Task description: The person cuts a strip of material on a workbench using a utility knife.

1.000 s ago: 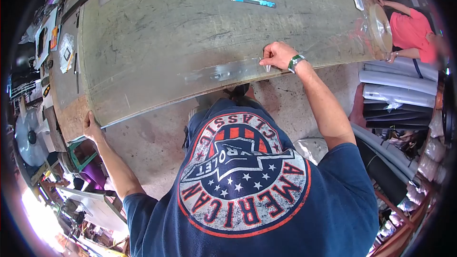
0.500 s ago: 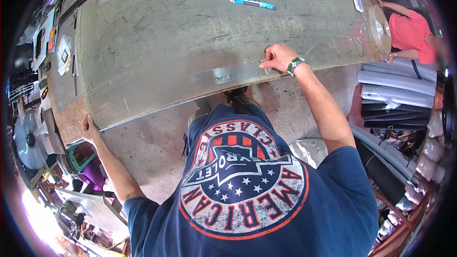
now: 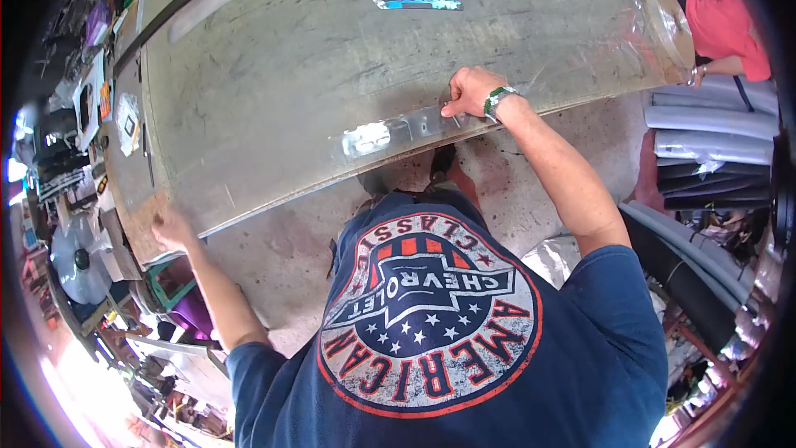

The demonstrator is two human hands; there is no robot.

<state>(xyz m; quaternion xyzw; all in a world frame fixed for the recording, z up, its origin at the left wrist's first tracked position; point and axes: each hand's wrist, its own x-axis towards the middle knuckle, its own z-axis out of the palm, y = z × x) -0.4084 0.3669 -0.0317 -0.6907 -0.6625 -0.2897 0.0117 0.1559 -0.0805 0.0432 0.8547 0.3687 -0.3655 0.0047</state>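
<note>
My right hand (image 3: 476, 91), with a green and white bracelet at the wrist, is closed in a pinch on the right end of a clear plastic strip (image 3: 396, 134). The strip lies along the near edge of the worktable (image 3: 315, 66), and light glares off its middle. My left hand (image 3: 172, 232) is at the table's near left corner, by the bare brown board; blur hides how its fingers are set. Farther back on the tabletop lies a blue and black utility knife (image 3: 419, 4).
Another person in a red shirt (image 3: 730, 29) has hands at the table's right end. Rolls of sheet material (image 3: 709, 120) are stacked at the right. A small plastic packet (image 3: 128, 124) lies on the table's left side. A fan (image 3: 81, 259) stands at the left.
The view has shifted a little. My left hand has come slightly away from the corner edge. My right hand keeps its pinch, and the strip catches more glare.
</note>
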